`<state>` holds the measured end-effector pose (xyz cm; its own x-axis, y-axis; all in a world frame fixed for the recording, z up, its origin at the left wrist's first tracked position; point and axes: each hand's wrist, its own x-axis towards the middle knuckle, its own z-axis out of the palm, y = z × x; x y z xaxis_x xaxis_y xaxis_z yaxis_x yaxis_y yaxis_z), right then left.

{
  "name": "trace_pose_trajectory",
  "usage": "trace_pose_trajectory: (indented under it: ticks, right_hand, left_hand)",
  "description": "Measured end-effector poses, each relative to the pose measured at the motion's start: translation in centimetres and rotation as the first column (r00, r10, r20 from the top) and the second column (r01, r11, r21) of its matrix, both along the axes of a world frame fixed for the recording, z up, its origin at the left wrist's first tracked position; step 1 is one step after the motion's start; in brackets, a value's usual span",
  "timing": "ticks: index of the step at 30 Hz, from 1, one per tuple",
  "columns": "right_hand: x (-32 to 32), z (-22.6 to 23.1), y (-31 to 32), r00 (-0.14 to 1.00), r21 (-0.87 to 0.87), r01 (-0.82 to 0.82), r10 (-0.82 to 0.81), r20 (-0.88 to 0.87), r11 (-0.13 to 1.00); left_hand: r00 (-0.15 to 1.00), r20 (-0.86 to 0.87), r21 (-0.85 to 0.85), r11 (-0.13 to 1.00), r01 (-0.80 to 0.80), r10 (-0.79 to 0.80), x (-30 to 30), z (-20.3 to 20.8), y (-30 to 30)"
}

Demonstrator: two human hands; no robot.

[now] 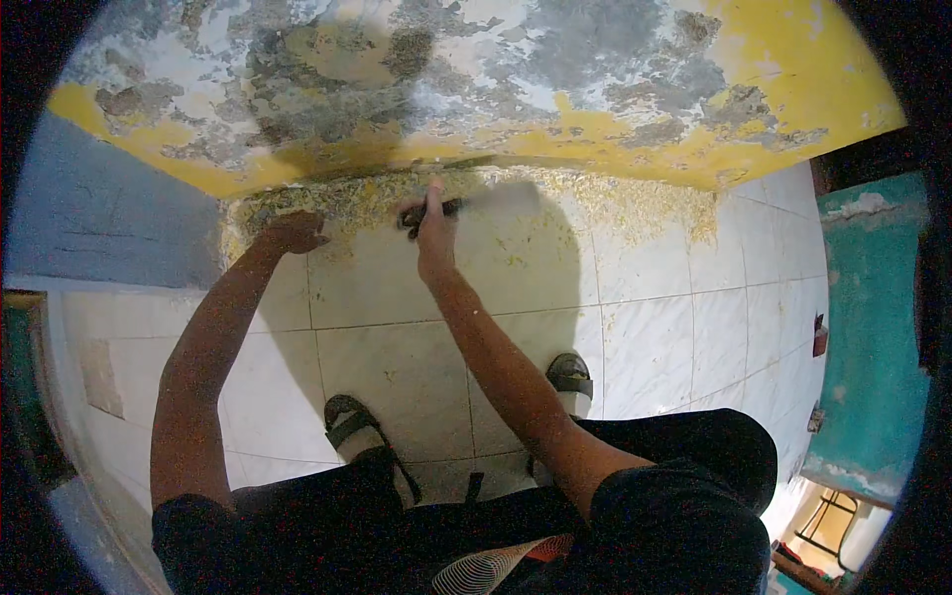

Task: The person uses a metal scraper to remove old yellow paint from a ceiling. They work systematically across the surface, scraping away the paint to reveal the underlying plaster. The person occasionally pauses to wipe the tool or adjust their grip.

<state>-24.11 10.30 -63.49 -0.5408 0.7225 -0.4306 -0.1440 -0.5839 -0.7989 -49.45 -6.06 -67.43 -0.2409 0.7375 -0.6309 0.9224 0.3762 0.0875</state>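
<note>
My right hand (434,243) is closed around the dark handle of a scraper (451,207). Its wide flat blade (506,200), blurred, points right, low over the tiled floor close to the wall. To the left, my left hand (293,233) is over the paint flakes (347,203) at the wall's foot. Its thumb stands apart from the fingers, and I see no tool in it. Yellow and white flakes lie in a band along the base of the wall (555,69), whose yellow paint is largely stripped to grey and white patches.
White floor tiles (387,372) stretch under my sandalled feet (570,375). A grey-blue wall (129,213) meets the peeling wall at the left. On the right stands a teal wall (873,327), with a chair frame (828,521) beyond it. My shadow falls across the work spot.
</note>
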Motion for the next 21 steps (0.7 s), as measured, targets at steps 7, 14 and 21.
trace_pose_trajectory:
  ticks: [7, 14, 21]
  right_hand:
    - [0.6, -0.4, -0.5, 0.978, 0.08, 0.186, -0.176, -0.111, 0.979]
    - [0.3, 0.5, 0.4, 0.937, -0.19, -0.349, 0.336, -0.097, 0.918]
    - [0.2, 1.3, -2.3, 0.989, 0.066, 0.021, -0.011, -0.149, 0.998]
  left_hand:
    - [0.999, -0.045, -0.136, 0.99, -0.027, 0.021, 1.9, 2.4, 1.8]
    - [0.999, -0.035, -0.223, 0.975, 0.005, -0.014, 2.0, 1.5, 0.4]
    - [0.999, -0.031, -0.116, 0.993, 0.004, -0.008, 4.0, 3.3, 0.6]
